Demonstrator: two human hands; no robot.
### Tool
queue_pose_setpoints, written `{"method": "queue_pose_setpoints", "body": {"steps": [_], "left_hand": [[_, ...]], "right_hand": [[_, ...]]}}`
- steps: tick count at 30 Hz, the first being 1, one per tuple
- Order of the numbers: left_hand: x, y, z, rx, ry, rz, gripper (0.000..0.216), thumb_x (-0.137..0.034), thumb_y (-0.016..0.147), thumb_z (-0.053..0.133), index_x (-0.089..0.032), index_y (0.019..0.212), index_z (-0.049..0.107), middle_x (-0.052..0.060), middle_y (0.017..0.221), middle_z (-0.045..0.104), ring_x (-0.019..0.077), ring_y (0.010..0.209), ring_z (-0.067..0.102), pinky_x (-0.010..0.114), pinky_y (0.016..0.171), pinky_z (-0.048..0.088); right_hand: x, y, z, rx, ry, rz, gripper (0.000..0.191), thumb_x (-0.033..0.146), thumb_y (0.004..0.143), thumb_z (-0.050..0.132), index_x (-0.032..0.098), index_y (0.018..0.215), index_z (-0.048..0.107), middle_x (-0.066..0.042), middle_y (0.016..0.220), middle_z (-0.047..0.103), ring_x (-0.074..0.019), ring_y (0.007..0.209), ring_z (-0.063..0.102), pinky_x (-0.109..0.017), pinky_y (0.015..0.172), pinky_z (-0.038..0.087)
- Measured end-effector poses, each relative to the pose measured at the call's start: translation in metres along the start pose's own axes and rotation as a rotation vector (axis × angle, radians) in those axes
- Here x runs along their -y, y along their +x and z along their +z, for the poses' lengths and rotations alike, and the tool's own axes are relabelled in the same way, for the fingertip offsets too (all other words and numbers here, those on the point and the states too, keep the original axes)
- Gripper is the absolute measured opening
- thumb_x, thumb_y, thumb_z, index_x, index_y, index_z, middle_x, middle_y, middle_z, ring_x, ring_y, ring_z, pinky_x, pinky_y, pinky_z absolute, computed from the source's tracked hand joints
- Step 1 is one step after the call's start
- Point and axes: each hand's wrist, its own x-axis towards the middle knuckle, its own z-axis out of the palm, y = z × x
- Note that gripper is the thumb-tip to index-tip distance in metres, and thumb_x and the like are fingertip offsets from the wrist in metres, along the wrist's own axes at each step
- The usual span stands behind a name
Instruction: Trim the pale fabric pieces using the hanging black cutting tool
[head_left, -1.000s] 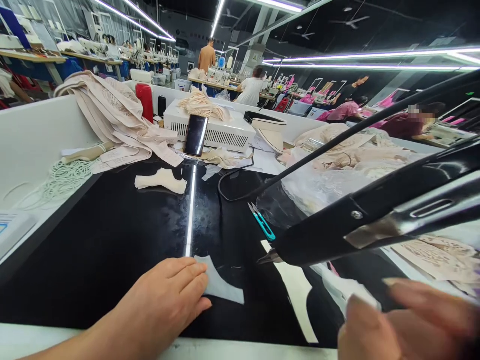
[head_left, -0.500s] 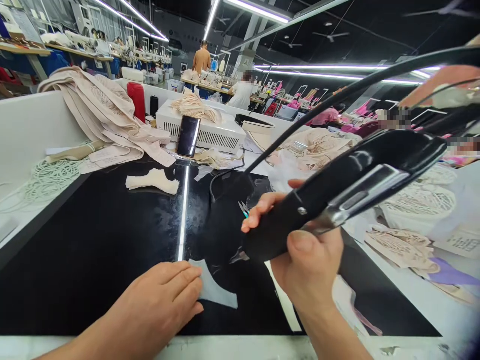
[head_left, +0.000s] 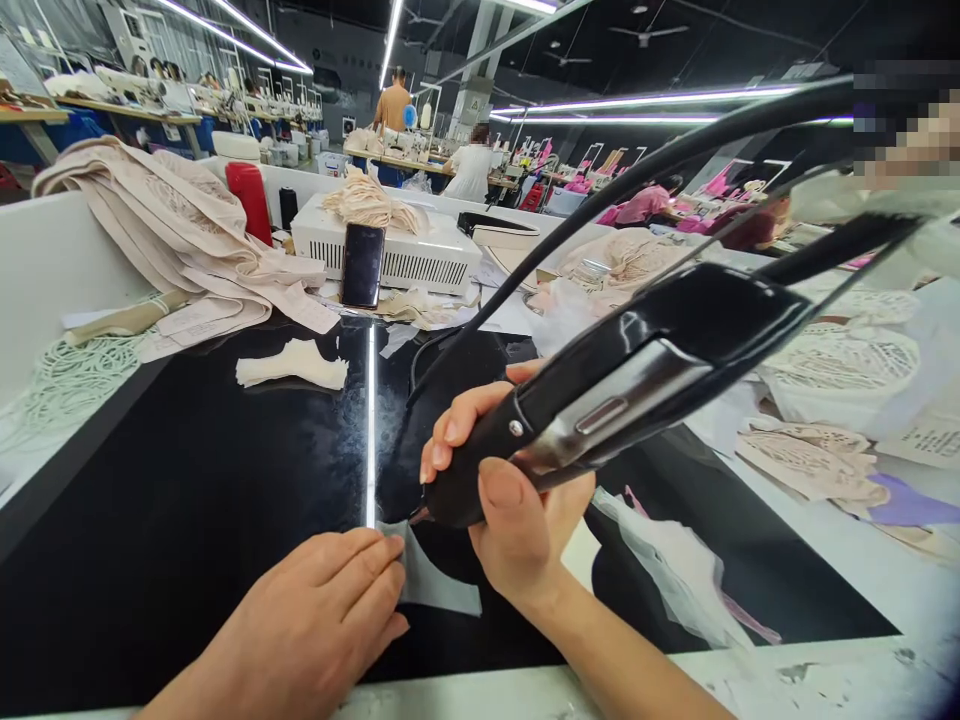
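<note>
Right grip [head_left: 517, 530] wraps a tool [head_left: 637, 370] near its tip; left grip [head_left: 315, 620], flat, pins limp, likely slippery fabric [head_left: 442, 592] at its 9 o'clock edge.

I'm pressing my left hand [head_left: 322, 610] flat on a small pale fabric piece [head_left: 446, 592] that's lying on the black tabletop [head_left: 187, 480]. My right hand [head_left: 517, 510] is gripping a chunky black tool [head_left: 615, 390], tip pointing down at the piece's top corner, touching or not, can't tell. A phone [head_left: 362, 264] is leaning against a white box [head_left: 427, 258] further back.
</note>
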Motion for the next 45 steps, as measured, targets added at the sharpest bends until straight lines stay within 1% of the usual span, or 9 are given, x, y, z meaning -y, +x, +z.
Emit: {"method": "queue_pose_setpoints", "body": {"steps": [8,12,19,24,29,33,36,39,45], "left_hand": [[0.004,0.005,-0.007,0.003,0.017,0.034,0.047,-0.028,0.111,0.027,-0.017,0.103,0.072,-0.002,0.107,0.078,0.0144,0.097,0.072,0.030,0.089,0.049],[0.004,0.005,-0.008,0.023,0.010,0.037,0.048,-0.028,0.111,0.026,-0.017,0.102,0.072,-0.002,0.105,0.078,0.0144,0.096,0.072,0.030,0.087,0.050],[0.004,0.003,-0.007,0.035,0.007,0.035,0.047,-0.026,0.111,0.025,-0.016,0.104,0.071,0.000,0.106,0.078,0.0148,0.099,0.071,0.030,0.087,0.052],[0.003,0.005,-0.007,0.041,-0.017,0.035,0.045,-0.025,0.111,0.028,-0.016,0.103,0.071,0.000,0.105,0.078,0.0154,0.099,0.071,0.030,0.086,0.053],[0.003,0.004,-0.004,0.026,-0.045,0.005,0.045,-0.027,0.111,0.028,-0.016,0.104,0.071,0.000,0.106,0.077,0.0145,0.101,0.069,0.029,0.088,0.051],[0.002,0.002,-0.003,0.020,-0.049,0.006,0.042,-0.029,0.111,0.031,-0.017,0.104,0.071,-0.002,0.107,0.077,0.0133,0.102,0.069,0.028,0.090,0.050],[0.002,0.001,-0.003,0.022,-0.037,-0.013,0.042,-0.030,0.111,0.032,-0.018,0.103,0.071,-0.003,0.109,0.077,0.0132,0.103,0.068,0.029,0.092,0.049],[0.002,0.001,-0.002,0.019,-0.012,-0.002,0.044,-0.029,0.111,0.030,-0.017,0.104,0.072,-0.002,0.110,0.076,0.0139,0.102,0.068,0.030,0.091,0.049],[0.002,0.000,-0.003,0.041,-0.002,0.007,0.048,-0.025,0.111,0.025,-0.016,0.104,0.071,0.001,0.109,0.077,0.0148,0.102,0.068,0.030,0.089,0.051]], "right_hand": [[-0.001,0.000,0.001,-0.029,-0.059,-0.004,0.048,0.046,0.078,0.081,0.030,0.104,0.045,0.005,0.075,0.058,-0.0113,0.053,0.055,-0.025,0.044,0.050],[0.001,0.000,0.002,-0.048,-0.110,0.046,0.049,0.047,0.080,0.079,0.029,0.108,0.043,0.005,0.074,0.058,-0.0122,0.054,0.056,-0.027,0.047,0.052],[0.003,0.002,0.008,-0.040,-0.001,0.065,0.052,0.047,0.075,0.083,0.028,0.103,0.043,0.006,0.074,0.059,-0.0108,0.055,0.054,-0.024,0.045,0.050],[0.002,0.000,0.011,-0.012,-0.012,0.077,0.051,0.048,0.077,0.081,0.028,0.102,0.041,0.006,0.074,0.057,-0.0107,0.054,0.055,-0.025,0.046,0.050],[-0.002,-0.002,0.010,-0.013,-0.042,0.069,0.048,0.045,0.081,0.077,0.030,0.108,0.041,0.005,0.076,0.057,-0.0125,0.054,0.056,-0.027,0.046,0.050],[0.000,0.000,0.009,-0.008,-0.025,0.090,0.048,0.046,0.079,0.079,0.030,0.106,0.042,0.007,0.074,0.058,-0.0113,0.054,0.055,-0.026,0.047,0.050],[0.003,0.002,0.007,-0.040,-0.019,0.098,0.051,0.047,0.076,0.082,0.029,0.105,0.043,0.007,0.074,0.058,-0.0109,0.054,0.054,-0.024,0.046,0.049],[0.003,0.002,0.004,-0.068,-0.010,0.087,0.053,0.047,0.075,0.083,0.029,0.106,0.043,0.006,0.074,0.059,-0.0107,0.054,0.053,-0.024,0.044,0.048],[0.001,0.000,0.003,-0.068,-0.005,0.085,0.057,0.047,0.074,0.083,0.029,0.108,0.040,0.007,0.073,0.060,-0.0103,0.053,0.053,-0.023,0.044,0.049]]}}
